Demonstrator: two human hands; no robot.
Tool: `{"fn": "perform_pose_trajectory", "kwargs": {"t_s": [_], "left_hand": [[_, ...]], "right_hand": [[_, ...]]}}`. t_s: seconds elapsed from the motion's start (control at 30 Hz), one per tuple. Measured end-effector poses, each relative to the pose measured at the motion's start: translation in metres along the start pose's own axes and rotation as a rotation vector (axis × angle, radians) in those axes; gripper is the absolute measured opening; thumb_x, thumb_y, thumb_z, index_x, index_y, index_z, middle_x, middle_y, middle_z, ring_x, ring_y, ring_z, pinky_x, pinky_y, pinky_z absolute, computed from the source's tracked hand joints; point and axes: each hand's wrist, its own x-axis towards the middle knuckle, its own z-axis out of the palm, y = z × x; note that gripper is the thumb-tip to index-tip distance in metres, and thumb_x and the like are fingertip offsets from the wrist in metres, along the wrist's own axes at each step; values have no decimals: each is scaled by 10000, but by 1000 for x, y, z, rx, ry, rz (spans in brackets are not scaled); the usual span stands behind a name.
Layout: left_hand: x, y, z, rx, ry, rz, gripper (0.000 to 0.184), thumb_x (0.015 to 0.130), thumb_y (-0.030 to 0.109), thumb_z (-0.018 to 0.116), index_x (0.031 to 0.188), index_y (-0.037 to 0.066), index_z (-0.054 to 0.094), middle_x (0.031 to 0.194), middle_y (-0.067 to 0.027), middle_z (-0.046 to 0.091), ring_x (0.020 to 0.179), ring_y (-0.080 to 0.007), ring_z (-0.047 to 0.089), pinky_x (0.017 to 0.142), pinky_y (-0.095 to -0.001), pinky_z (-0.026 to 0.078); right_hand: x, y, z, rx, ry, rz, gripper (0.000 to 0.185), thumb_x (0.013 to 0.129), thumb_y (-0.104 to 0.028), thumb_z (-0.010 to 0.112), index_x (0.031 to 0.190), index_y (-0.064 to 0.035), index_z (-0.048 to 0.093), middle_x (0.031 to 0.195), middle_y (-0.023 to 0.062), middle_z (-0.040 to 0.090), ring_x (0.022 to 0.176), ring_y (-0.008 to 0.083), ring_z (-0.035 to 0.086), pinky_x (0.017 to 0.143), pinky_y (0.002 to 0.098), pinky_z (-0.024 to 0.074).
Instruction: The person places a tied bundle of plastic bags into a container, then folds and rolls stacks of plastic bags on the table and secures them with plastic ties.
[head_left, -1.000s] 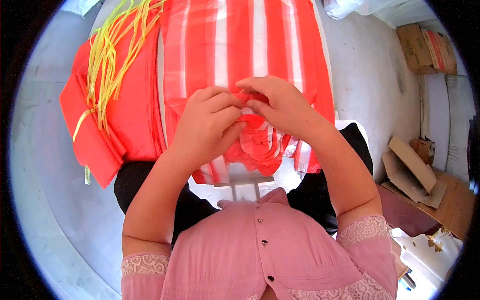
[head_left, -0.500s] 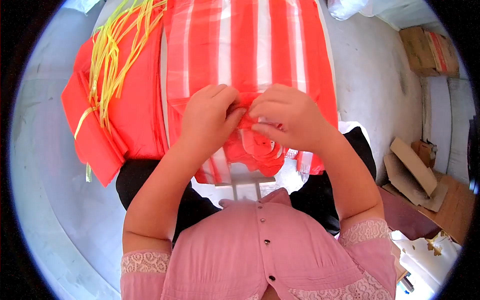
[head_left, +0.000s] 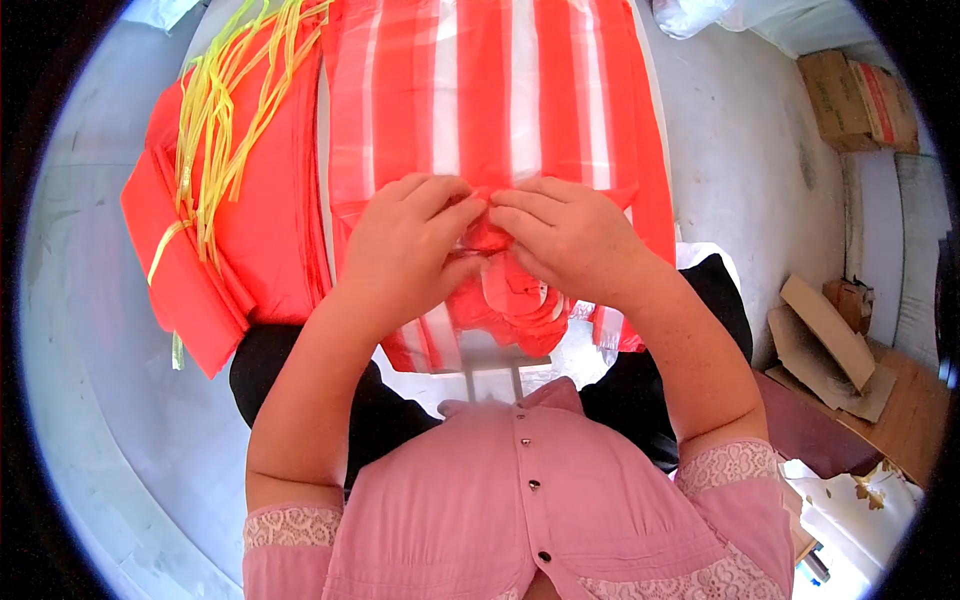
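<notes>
A stack of red-and-white striped plastic bags (head_left: 485, 110) lies in front of me, over my lap. At its near end, my left hand (head_left: 412, 245) has its fingers curled and pinches the red film. Close beside it, my right hand (head_left: 570, 238) grips the gathered plastic too, its fingertips almost meeting the left ones. Just below the hands hangs a crumpled bunch of red, round-edged plastic layers (head_left: 525, 300). The exact pinch points are partly hidden by the fingers.
To the left lies a folded pile of red plastic bags (head_left: 275, 200), with yellow plastic strips (head_left: 210, 140) draped over it and one tied round its fold. Cardboard boxes (head_left: 860, 105) stand by the right wall. An opened carton (head_left: 825, 335) lies lower right.
My right hand's fingers have closed in toward the left hand, and its wrist has turned. Both hands keep to the gathered red plastic, and the stack has shifted slightly left.
</notes>
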Motion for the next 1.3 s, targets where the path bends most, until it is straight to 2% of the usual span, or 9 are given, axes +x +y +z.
{"fn": "perform_pose_trajectory", "kwargs": {"t_s": [0.27,0.37,0.67,0.77,0.87,0.97,1.07,1.17,1.3], "left_hand": [[-3,-10,11,87,67,30,427,734,81,753,1156,44,701,1174,-110,686,1061,-319,654,930,-447,540],[-3,-9,9,89,69,36,445,714,74,751,1155,40,701,1176,-109,693,1052,-316,660,931,-438,544],[-9,-17,-11,186,49,-135,414,740,25,737,1150,76,705,1200,-125,717,1189,-316,649,1019,-454,516],[-17,-24,-16,201,43,-116,383,766,22,740,1143,81,710,1171,-126,732,1167,-321,668,994,-446,531],[-25,-21,-19,45,74,-212,305,810,48,761,1110,47,708,1097,-137,745,1034,-352,707,909,-424,562],[-22,-11,-36,-177,-120,-477,236,862,95,784,1063,7,694,970,-112,749,884,-264,729,807,-369,563],[-29,-20,-27,-414,5,-518,212,892,115,781,1028,-13,679,834,-48,683,785,-134,642,725,-317,520],[-22,-22,-32,-396,-32,-644,169,928,110,742,1025,-14,681,782,-2,601,775,-81,545,694,-305,485],[-15,-22,-27,-382,29,-681,159,951,119,713,1031,-15,683,775,-6,586,753,-93,535,692,-303,476]], "right_hand": [[3,-3,-6,-54,23,5,324,853,-111,645,1162,-16,646,1152,103,701,1058,285,678,847,393,583],[0,-5,-6,-146,-3,66,399,806,-40,723,1204,-59,696,1193,93,735,1105,282,703,896,376,605],[0,1,-10,-25,-37,230,409,814,0,667,1217,-63,694,1168,113,741,1054,306,721,884,381,602],[4,0,-21,-14,-86,274,354,855,-28,666,1204,-79,705,1070,142,746,983,328,725,832,409,594],[10,1,-44,33,-292,372,185,928,-173,609,1071,-68,664,936,184,715,884,392,699,778,503,547],[11,7,-66,292,-303,449,182,966,-213,595,983,-40,647,875,221,685,846,425,678,755,523,525],[15,19,-71,369,-322,514,142,962,-120,645,913,13,632,776,174,617,698,268,607,667,376,482],[23,31,-63,350,-321,575,170,968,-138,656,903,19,650,755,126,607,690,209,569,672,348,484],[19,44,-45,443,-157,683,187,964,-167,673,1055,-4,680,849,71,661,772,161,592,737,321,502]]}}
